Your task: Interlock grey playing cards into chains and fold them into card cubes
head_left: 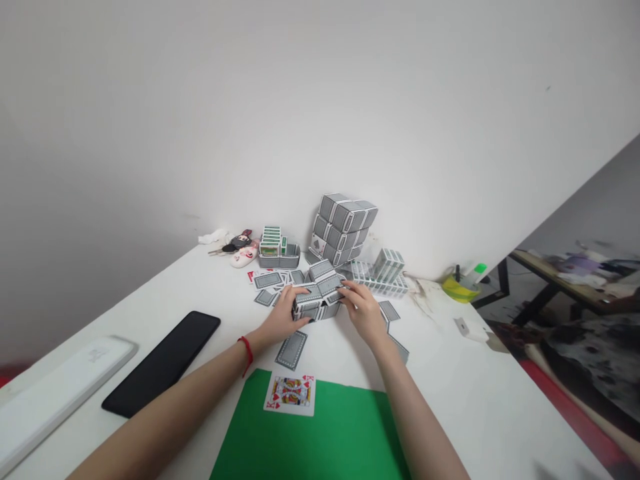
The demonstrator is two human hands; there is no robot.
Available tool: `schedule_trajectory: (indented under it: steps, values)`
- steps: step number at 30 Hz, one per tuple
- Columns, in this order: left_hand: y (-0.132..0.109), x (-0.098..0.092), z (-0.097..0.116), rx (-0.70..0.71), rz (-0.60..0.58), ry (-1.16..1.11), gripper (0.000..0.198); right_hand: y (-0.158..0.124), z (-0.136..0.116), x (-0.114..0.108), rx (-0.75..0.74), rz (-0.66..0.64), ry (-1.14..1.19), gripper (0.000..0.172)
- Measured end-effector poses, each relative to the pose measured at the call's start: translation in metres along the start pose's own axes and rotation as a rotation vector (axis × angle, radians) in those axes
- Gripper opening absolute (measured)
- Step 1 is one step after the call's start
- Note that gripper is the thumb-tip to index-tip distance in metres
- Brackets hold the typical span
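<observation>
A block structure built of folded playing cards (320,288), grey-backed with white borders, sits on the white table between my hands. My left hand (289,312) is closed round its left end, thumb low at the front and fingers on top. At its right side, my right hand (361,308) pinches the edge of a card piece with thumb and fingertips. Loose grey-backed playing cards (291,350) lie around it. A king of hearts (290,393) rests face up on a green sheet (345,433) nearer me.
Behind stands a tall stack of card blocks (343,227) by the wall. Card boxes (271,240) are at its left, more wrapped boxes (387,270) at its right. A black phone-like slab (163,363) and a white case (65,400) lie left. Another person (585,360) is at far right.
</observation>
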State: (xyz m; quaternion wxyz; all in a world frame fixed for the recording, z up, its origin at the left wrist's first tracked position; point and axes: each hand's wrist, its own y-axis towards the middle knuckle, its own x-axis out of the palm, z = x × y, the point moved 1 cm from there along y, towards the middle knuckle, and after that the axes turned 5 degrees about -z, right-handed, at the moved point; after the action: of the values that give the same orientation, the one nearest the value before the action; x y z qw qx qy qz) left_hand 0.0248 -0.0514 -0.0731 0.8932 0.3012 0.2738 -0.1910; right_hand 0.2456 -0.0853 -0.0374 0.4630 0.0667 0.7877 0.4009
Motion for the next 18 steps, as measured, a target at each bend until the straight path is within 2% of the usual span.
schedule_trajectory:
  steps: [18]
  values:
    - [-0.0014, 0.0009, -0.0004, 0.002, -0.010, 0.047, 0.053, -0.0052, 0.0035, 0.0060, 0.016, -0.018, -0.036, 0.026]
